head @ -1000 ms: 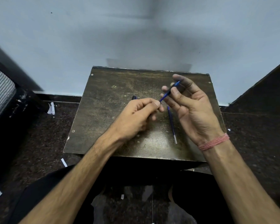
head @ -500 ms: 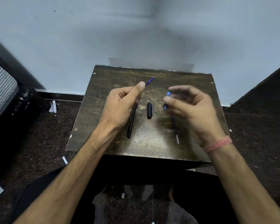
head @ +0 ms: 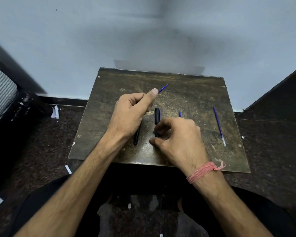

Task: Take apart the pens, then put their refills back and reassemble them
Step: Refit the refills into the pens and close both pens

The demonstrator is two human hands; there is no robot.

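My left hand (head: 132, 113) is closed around a blue refill (head: 163, 87), whose tip sticks out past the thumb toward the wall. A black pen barrel (head: 136, 136) lies on the board, partly under that hand. My right hand (head: 179, 142) is low on the board, its fingertips pinched on a small dark pen part (head: 156, 134). Just beyond those fingers lies a black cap (head: 157, 115). The tip of a second blue refill (head: 179, 113) shows behind my right hand. A third refill (head: 219, 125) lies alone at the right.
The parts rest on a worn dark board (head: 195, 93) set against a pale wall. Dark speckled floor with paper scraps (head: 68, 169) surrounds it. A dark slanted panel (head: 280, 93) stands at the right, a striped object (head: 0, 93) at the left.
My hands drew apart and the left came away with a refill. My right hand dropped to the board by the cap. A refill now lies at the far right.
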